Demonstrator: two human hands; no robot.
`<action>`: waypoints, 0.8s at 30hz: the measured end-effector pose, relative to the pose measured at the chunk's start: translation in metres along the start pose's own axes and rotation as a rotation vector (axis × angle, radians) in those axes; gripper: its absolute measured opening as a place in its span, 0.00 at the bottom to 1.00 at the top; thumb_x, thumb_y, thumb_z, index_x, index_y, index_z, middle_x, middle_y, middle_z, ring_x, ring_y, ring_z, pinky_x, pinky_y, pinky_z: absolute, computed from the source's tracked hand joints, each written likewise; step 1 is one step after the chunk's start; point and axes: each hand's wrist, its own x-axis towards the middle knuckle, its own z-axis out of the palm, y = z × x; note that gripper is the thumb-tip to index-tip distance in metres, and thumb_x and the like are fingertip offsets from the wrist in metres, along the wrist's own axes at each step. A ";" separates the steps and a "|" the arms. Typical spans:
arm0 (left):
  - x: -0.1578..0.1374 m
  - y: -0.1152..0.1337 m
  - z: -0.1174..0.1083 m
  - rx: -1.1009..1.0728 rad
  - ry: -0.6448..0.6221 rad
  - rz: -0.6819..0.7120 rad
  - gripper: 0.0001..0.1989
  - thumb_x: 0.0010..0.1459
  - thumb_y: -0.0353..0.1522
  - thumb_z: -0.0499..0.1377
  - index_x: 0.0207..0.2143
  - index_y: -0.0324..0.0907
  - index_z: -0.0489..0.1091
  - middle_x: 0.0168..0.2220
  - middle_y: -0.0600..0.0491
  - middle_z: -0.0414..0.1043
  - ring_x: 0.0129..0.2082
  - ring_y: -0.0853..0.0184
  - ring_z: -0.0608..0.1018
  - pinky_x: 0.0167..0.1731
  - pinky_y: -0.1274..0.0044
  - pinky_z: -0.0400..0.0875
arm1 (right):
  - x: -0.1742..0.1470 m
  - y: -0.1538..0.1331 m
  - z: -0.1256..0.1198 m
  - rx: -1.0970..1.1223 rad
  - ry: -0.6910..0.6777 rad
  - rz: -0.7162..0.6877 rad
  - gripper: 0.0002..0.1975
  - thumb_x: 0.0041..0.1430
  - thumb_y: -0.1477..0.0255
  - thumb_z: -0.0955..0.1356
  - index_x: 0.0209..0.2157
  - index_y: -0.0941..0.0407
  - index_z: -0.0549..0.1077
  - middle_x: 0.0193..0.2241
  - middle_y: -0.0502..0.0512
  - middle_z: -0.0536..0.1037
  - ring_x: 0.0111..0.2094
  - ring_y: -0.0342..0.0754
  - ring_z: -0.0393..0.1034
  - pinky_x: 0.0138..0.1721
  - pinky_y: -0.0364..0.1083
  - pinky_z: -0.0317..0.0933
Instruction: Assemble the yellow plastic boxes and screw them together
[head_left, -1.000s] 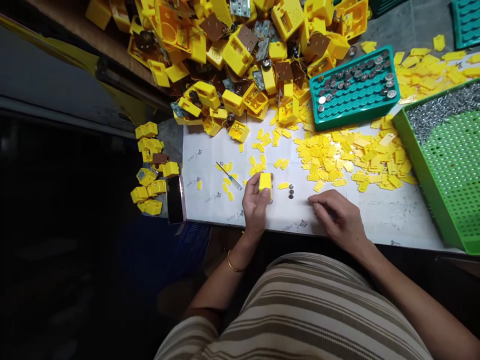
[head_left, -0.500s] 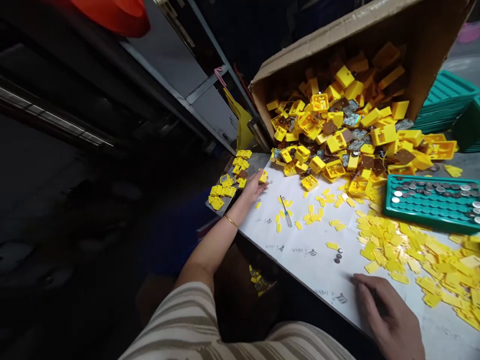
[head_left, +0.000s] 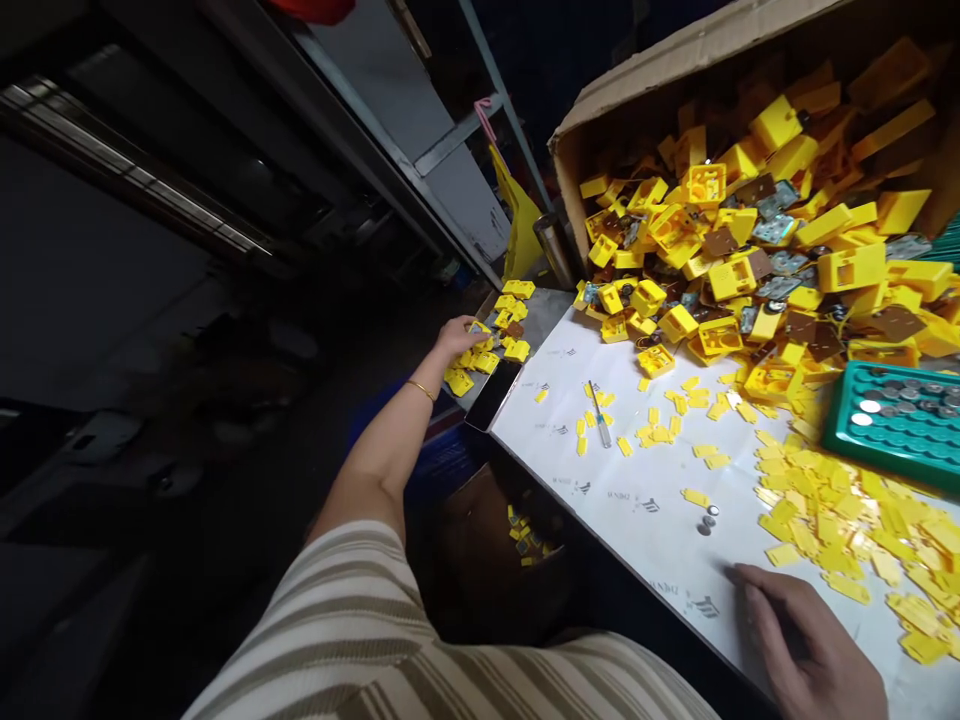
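My left hand is stretched to the far left end of the work surface, among a small group of yellow plastic housings. Its fingertips are closed about one housing that shows a grey inside part; the far fingers are partly hidden. My right hand rests at the near edge of the white sheet, thumb and index finger apart, with nothing in it. Just beyond it lie a few coin cells and a flat yellow cover. Many more yellow covers are spread to the right.
A cardboard box on its side spills yellow housings and circuit boards. A green tray holds coin cells. A screwdriver lies mid-sheet; a black phone-like slab is at the left corner. Below the edge is a box with yellow parts.
My left hand has moved left, from above the sheet with a yellow housing to the group of housings. The view has swung left, and the black slab now shows. My right hand stays put.
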 end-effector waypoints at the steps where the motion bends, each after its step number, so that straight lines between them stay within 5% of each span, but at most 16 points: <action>1: -0.002 -0.005 0.003 0.060 -0.029 -0.052 0.18 0.62 0.38 0.58 0.51 0.39 0.68 0.51 0.46 0.70 0.47 0.61 0.75 0.47 0.62 0.72 | -0.001 0.002 0.000 -0.010 -0.006 -0.006 0.11 0.61 0.61 0.64 0.41 0.49 0.74 0.37 0.51 0.80 0.34 0.47 0.78 0.29 0.41 0.73; 9: -0.009 -0.013 0.018 0.229 -0.080 0.015 0.41 0.40 0.29 0.70 0.59 0.42 0.64 0.59 0.45 0.67 0.60 0.53 0.67 0.59 0.68 0.59 | -0.004 0.005 -0.001 -0.052 -0.015 0.010 0.12 0.62 0.60 0.64 0.42 0.50 0.74 0.38 0.49 0.80 0.35 0.44 0.78 0.28 0.37 0.71; 19: -0.032 -0.017 0.001 0.110 0.064 0.033 0.31 0.42 0.29 0.66 0.53 0.38 0.69 0.55 0.41 0.70 0.58 0.52 0.68 0.59 0.67 0.59 | -0.002 0.003 -0.002 -0.013 -0.019 -0.015 0.12 0.62 0.60 0.64 0.41 0.50 0.74 0.37 0.49 0.80 0.34 0.44 0.78 0.28 0.37 0.72; 24: -0.030 0.019 0.001 -0.061 0.179 0.027 0.18 0.53 0.32 0.58 0.46 0.36 0.71 0.41 0.44 0.77 0.43 0.60 0.78 0.45 0.69 0.71 | -0.003 0.002 0.001 0.000 0.065 0.066 0.14 0.61 0.59 0.65 0.43 0.52 0.73 0.37 0.52 0.81 0.34 0.46 0.78 0.30 0.38 0.73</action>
